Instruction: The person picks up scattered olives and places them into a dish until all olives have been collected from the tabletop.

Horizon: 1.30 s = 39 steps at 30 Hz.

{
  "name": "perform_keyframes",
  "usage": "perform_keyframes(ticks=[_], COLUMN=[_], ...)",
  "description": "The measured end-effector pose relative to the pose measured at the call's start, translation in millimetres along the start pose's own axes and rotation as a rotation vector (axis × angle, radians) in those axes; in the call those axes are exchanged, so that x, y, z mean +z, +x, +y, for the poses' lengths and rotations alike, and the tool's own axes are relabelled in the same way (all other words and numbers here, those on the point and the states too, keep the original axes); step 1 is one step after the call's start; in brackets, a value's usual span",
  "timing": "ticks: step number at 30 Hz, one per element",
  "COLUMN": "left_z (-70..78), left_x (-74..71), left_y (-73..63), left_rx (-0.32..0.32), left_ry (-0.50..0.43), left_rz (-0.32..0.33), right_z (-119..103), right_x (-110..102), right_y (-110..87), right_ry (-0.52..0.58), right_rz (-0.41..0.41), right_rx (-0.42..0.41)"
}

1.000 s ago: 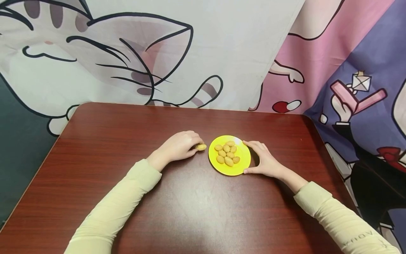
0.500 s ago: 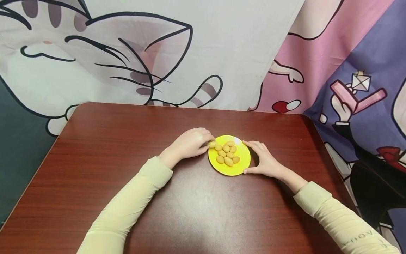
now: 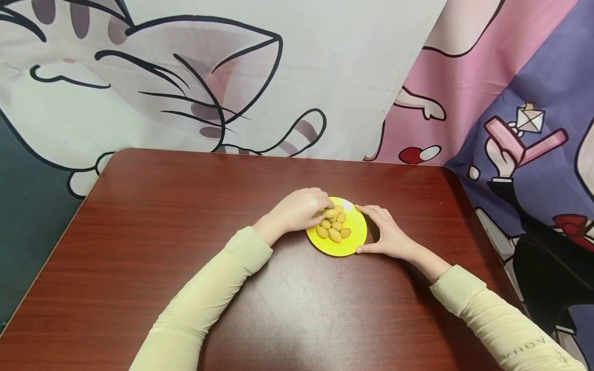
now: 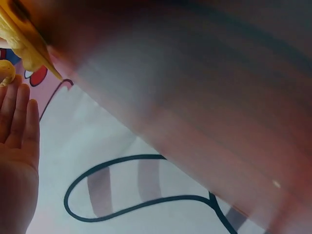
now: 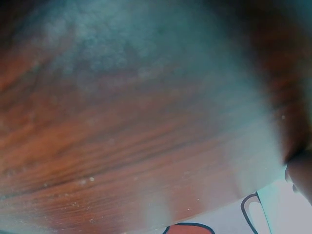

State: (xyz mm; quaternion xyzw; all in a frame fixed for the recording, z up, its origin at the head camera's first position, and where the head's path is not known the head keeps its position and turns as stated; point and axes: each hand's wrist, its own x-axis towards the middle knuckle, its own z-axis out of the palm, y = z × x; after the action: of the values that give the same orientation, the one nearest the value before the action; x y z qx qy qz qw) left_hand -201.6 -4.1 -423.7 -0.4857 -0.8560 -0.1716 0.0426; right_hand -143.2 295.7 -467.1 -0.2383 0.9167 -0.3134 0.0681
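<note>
A yellow plate [image 3: 337, 251] stands on the table, with several small oval yellow-brown pieces [image 3: 334, 235] gathered in its middle. My left hand [image 3: 300, 210] reaches over the plate's left rim. Its fingertips pinch one more oval piece [image 3: 330, 213] above the others, hiding part of the pile. At the left edge of the left wrist view, the same piece [image 4: 6, 73] shows at the fingertips, with the plate [image 4: 34, 41] beyond. My right hand [image 3: 386, 234] holds the plate's right rim between thumb and fingers. Only a sliver of this hand [image 5: 301, 178] enters the right wrist view.
The dark red wood-grain table [image 3: 278, 309] has a straight back edge with rounded corners. Behind it hangs a cloth with a cartoon cat [image 3: 185, 82], and at the right a pink and purple printed cloth [image 3: 487, 77].
My left hand has moved right, carrying the oval piece from beside the plate to over the pile. My right hand and the plate have stayed put.
</note>
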Motion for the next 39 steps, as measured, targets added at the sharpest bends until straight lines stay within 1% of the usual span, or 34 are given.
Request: perform_keyframes(ticks=[4,10,15,19,27,33,37,39], left_z=[4.2,10.3,14.0,16.5,20.5,23.2,25.1,26.1], left_x=[3.5,7.6,10.6,13.0,15.5,19.0,21.8,22.8], left_y=[7.3,18.6,24.1,26.5,31.4,37.1,39.7,40.1], left_rx=[0.011,0.036,0.043,0.044,0.072,0.089,0.098,0.092], left_ry=[-0.002,-0.007,0.003,0.012,0.027,0.042,0.046,0.047], left_rz=[0.0,0.023,0.026,0.018,-0.005,-0.042,-0.051,-0.056], right_z=[0.9,1.2,0.3,-0.4,-1.4,-0.1,0.3,0.1], right_x=[0.1,-0.4,0.0,0.3,-0.5,-0.7,-0.6,-0.4], right_y=[-1.2,-1.4,-0.3,0.6,1.5,1.0,0.2,-0.4], right_ry=[-0.003,0.0,0.002,0.004,0.008,0.003,0.007,0.01], right_rz=[0.002,0.014,0.012,0.013,0.022,0.014,0.015,0.014], right_rx=[-0.006,-0.014,-0.022,-0.033,-0.051,-0.04,-0.04,-0.039])
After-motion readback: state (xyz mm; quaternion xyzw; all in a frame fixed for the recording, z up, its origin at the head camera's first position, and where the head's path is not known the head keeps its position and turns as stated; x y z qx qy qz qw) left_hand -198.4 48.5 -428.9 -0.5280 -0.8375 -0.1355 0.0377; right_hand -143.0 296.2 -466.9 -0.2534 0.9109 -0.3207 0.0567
